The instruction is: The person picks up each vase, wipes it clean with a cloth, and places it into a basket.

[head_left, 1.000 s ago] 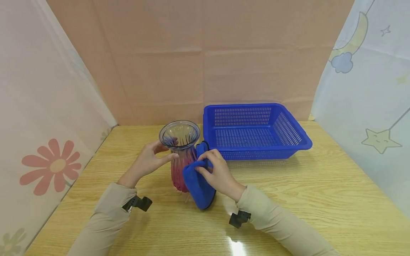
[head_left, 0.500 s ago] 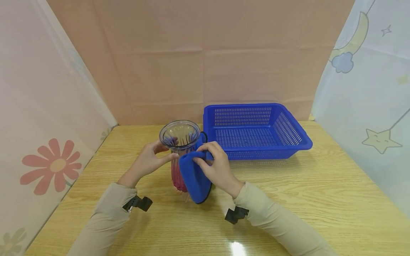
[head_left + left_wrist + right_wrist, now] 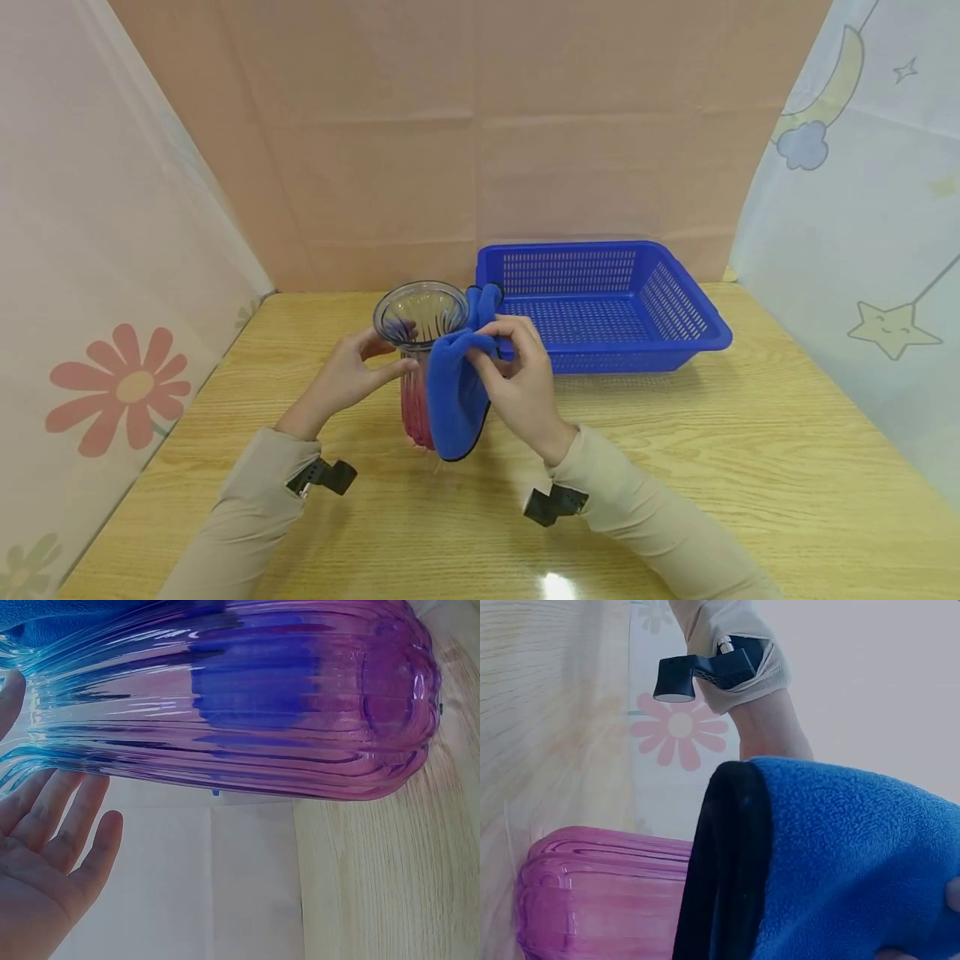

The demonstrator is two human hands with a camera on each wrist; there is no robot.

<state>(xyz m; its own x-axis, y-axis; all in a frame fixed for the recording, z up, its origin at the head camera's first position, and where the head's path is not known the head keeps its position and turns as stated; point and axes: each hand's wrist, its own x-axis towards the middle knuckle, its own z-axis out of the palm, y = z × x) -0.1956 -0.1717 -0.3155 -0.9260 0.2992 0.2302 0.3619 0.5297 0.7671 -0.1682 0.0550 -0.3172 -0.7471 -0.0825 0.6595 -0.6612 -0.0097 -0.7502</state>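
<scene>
A ribbed glass vase (image 3: 415,408), smoky at its flared rim and pink at the base, stands upright on the table. My left hand (image 3: 351,373) holds it below the rim, thumb in front and fingers behind. Those fingers show along its neck in the left wrist view, where the vase (image 3: 337,697) lies sideways. Between thumb and fingertips, my right hand (image 3: 525,379) pinches a folded blue cloth (image 3: 453,404) with dark edging against the vase's right side, just under the rim. Up close in the right wrist view, the cloth (image 3: 847,847) covers the upper part of the vase (image 3: 604,900).
Behind and to the right of the vase sits a blue perforated plastic basket (image 3: 600,358). Its left end is close to the cloth. The wooden table (image 3: 712,467) meets a peach backdrop (image 3: 472,167) and printed side curtains.
My right hand has moved the blue cloth up along the vase's side toward the rim, and its far end now rises beside the rim. The left hand and vase have stayed in place.
</scene>
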